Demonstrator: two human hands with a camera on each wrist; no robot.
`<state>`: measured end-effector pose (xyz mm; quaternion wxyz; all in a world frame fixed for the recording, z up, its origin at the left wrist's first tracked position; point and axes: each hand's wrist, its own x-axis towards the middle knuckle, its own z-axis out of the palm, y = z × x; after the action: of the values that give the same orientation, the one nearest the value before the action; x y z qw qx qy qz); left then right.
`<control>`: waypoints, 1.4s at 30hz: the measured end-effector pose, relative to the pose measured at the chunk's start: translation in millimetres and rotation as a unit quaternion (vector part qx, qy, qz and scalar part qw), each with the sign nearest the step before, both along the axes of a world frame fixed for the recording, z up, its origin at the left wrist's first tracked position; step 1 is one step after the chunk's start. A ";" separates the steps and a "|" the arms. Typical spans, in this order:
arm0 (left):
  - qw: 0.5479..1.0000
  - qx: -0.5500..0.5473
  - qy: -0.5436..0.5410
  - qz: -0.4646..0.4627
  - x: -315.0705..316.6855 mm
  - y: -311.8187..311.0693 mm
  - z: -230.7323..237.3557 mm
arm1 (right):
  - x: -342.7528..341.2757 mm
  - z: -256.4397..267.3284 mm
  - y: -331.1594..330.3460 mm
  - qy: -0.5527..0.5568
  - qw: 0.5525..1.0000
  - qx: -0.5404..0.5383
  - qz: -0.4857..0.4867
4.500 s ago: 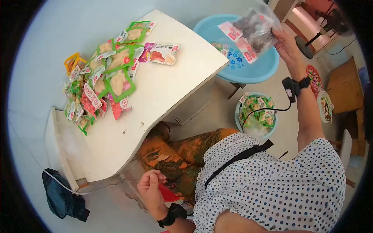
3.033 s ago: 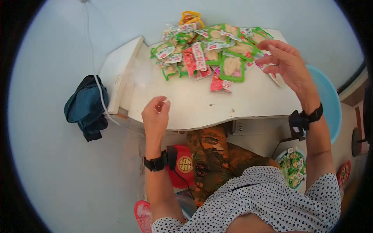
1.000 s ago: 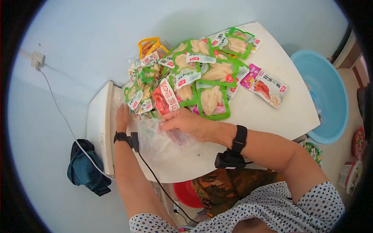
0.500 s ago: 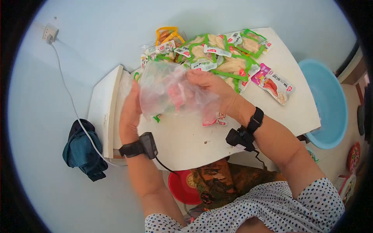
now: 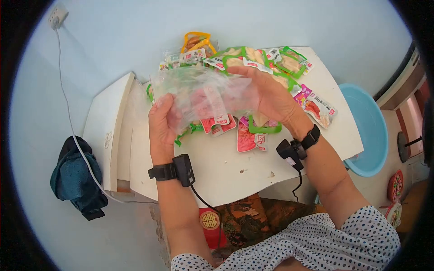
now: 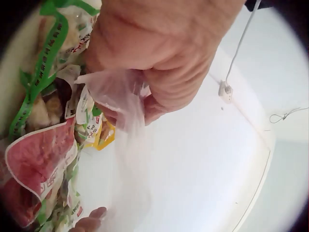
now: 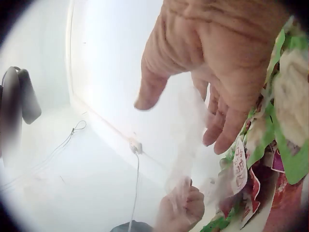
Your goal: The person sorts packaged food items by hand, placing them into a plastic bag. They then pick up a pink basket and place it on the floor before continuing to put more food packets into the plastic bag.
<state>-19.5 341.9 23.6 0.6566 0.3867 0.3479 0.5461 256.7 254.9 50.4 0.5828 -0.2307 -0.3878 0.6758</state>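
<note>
My left hand (image 5: 162, 124) pinches the edge of a clear plastic bag (image 5: 190, 92), raised above the white table (image 5: 212, 176). In the left wrist view the bag (image 6: 130, 106) is bunched between thumb and fingers. My right hand (image 5: 276, 99) is at the bag's other end, thumb spread and fingers loosely extended; in the right wrist view its fingers (image 7: 231, 125) overlap the film. Through the bag shows a heap of snack packets, including a red one (image 5: 248, 139) and green-edged ones (image 5: 264, 129).
An orange-edged packet (image 5: 199, 43) stands at the wall, and a purple-and-white packet (image 5: 318, 108) lies on the right. Beyond the table is a blue basin (image 5: 373, 131). A dark cloth bundle (image 5: 79, 180) and a white cable (image 5: 72, 117) are at the left.
My right hand earlier held a filled bag over the basin, then had nothing in it. Both hands have since raised a clear bag from the table, and the right hand's fingers have spread.
</note>
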 end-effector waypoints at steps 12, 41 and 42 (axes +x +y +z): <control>0.999 0.007 0.020 -0.049 -4.3 -0.6 3.8 | -9.4 -13.4 3.0 -0.272 0.922 0.047 -0.272; 0.990 0.036 -0.024 -0.133 -14.5 -2.6 0.8 | 24.0 -2.5 9.1 -0.158 0.925 -0.031 -0.344; 0.992 0.028 -0.019 -0.124 -13.6 -4.2 2.5 | 23.2 -1.4 9.5 -0.157 0.920 -0.029 -0.358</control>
<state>-33.1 337.8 26.1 0.7149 0.4347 0.2689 0.4771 280.0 264.4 49.0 0.7106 -0.4742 -0.3464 0.3874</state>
